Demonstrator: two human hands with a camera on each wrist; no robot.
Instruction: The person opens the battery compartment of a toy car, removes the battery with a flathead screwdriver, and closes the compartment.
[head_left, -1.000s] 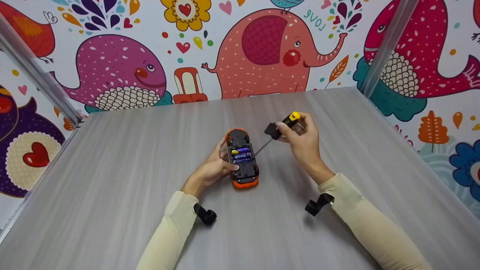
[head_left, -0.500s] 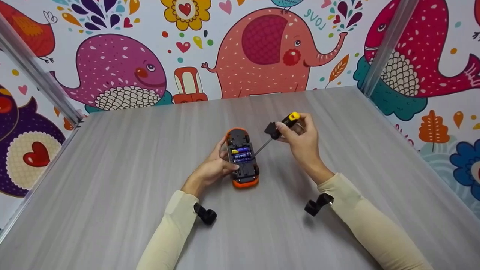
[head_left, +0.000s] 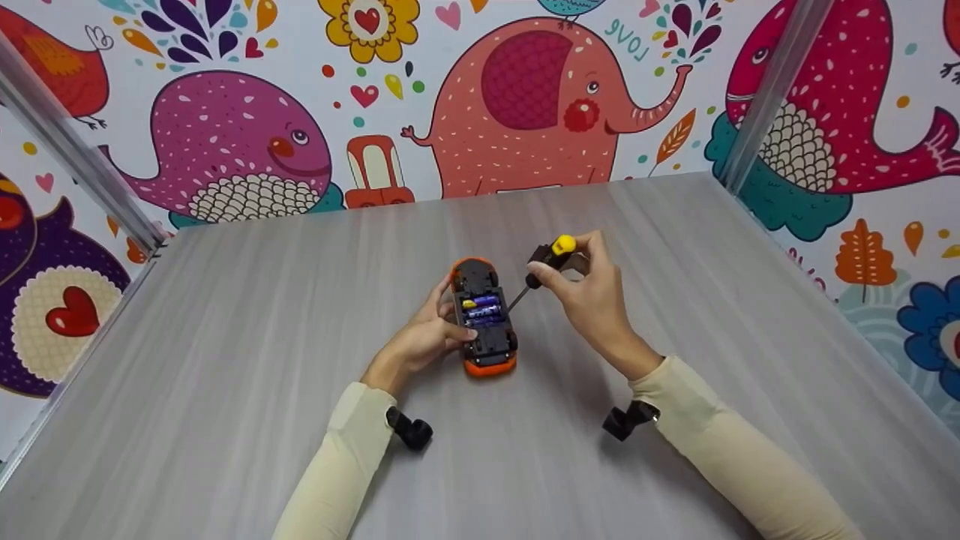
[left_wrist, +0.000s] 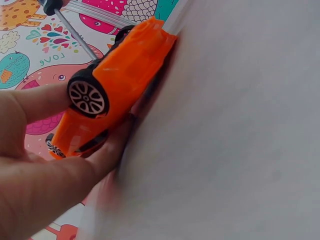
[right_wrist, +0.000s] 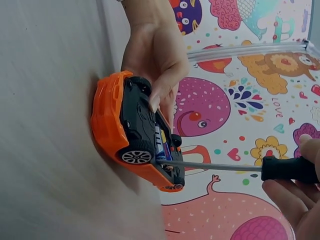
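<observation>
An orange toy car point(head_left: 493, 343) lies upside down on the table. Purple batteries point(head_left: 484, 310), one with a yellow end, sit in the uncovered compartment of its black underside. My left hand point(head_left: 424, 337) grips the car from the left, thumb on the underside and fingers against the body. With my right hand point(head_left: 596, 304) I hold a screwdriver point(right_wrist: 287, 169) by its black handle with a yellow end. Its metal shaft slants down into the compartment's right edge; the very tip is hidden. A small flat black piece point(head_left: 538, 256) shows beside the handle, at my right fingers.
The grey wood-grain table point(head_left: 262, 315) surrounds the car. Behind it stands a wall point(head_left: 420, 161) printed with cartoon animals, with metal posts point(head_left: 772, 105) at the corners. A black wrist camera point(head_left: 411, 429) hangs from each cuff.
My right hand has shifted slightly left and down, bringing the screwdriver's handle left and making the tool steeper. The left hand and the toy car stay almost unmoved.
</observation>
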